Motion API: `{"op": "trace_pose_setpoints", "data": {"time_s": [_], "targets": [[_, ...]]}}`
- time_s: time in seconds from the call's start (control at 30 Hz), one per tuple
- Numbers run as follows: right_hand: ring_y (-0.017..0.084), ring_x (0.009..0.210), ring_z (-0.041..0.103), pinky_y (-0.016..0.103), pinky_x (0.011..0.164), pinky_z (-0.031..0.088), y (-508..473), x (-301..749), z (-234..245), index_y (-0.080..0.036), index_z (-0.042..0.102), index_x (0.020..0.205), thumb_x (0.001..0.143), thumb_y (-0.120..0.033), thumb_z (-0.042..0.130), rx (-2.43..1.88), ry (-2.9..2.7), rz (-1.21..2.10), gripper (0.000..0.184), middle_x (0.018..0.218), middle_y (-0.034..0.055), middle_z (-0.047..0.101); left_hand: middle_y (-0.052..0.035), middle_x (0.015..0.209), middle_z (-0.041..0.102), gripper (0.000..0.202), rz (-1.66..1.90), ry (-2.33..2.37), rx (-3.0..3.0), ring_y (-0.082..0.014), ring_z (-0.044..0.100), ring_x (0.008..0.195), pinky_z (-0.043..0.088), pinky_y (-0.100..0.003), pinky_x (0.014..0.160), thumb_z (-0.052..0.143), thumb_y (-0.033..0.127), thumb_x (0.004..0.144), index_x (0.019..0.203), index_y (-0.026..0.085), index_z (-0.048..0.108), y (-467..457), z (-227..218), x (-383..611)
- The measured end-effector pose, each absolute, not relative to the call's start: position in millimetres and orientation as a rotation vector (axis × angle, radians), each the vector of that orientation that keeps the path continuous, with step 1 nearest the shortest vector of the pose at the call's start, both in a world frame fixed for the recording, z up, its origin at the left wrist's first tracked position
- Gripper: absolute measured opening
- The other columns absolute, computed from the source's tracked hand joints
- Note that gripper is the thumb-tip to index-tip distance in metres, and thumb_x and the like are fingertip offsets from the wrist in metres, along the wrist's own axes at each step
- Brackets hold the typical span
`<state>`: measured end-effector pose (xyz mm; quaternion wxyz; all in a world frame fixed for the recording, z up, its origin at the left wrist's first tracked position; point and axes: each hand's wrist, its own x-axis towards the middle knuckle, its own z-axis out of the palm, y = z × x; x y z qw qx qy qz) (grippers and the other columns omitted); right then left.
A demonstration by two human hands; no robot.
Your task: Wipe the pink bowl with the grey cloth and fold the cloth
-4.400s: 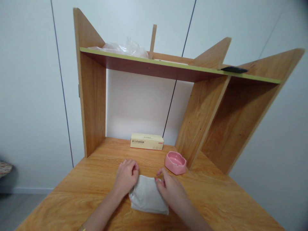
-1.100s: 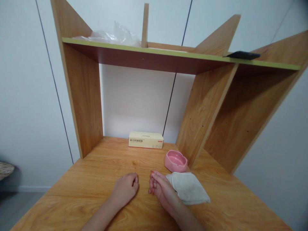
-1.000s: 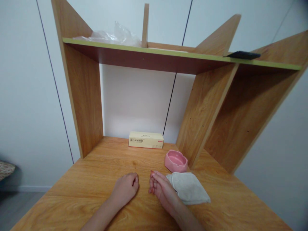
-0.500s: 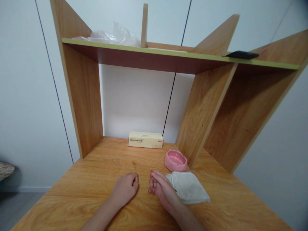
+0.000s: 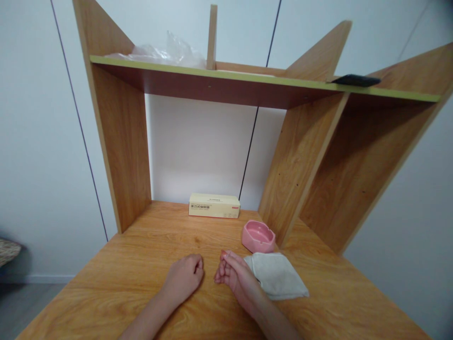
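My left hand rests on the wooden desk, closed in a loose fist, and nothing shows in it. Across a small gap lies my right hand, turned palm inward. Its fingers are half curled and apart from the thumb, with no object visible among them. Beside and partly behind the right wrist lies a folded pale grey cloth. Just beyond the cloth sits a pink angular ashtray, with nothing visible inside. Farther back stands a long cream box with dark printed characters, out of reach of both hands' fingertips.
A wooden shelf unit rises from the desk, with upright panels on both sides. Its overhead shelf carries a clear plastic bag and a flat black object. A patterned item shows at far left.
The fingers of my right hand have uncurled a little toward the left. My left hand, the cloth, the ashtray and the box stay where they were.
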<state>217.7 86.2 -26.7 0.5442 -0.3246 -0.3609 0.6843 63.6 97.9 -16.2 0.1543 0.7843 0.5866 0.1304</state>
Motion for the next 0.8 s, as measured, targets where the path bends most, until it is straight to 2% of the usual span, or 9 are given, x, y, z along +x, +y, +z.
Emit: {"op": "trace_pose_setpoints", "data": {"time_s": [0.8], "targets": [[0.010, 0.046, 0.052, 0.022, 0.048, 0.040, 86.2, 216.9, -24.9, -0.017, 0.048, 0.065, 0.060, -0.040, 0.070, -0.793, -0.856, 1.625, 0.032, 0.051, -0.0025, 0.055, -0.0020, 0.072, 0.062, 0.018, 0.394, 1.691, 2.264, -0.0147, 0.055, 0.067, 0.032, -0.022, 0.057, 0.038, 0.014, 0.076, 0.072, 0.019, 0.055, 97.4, -16.9, 64.9]]}}
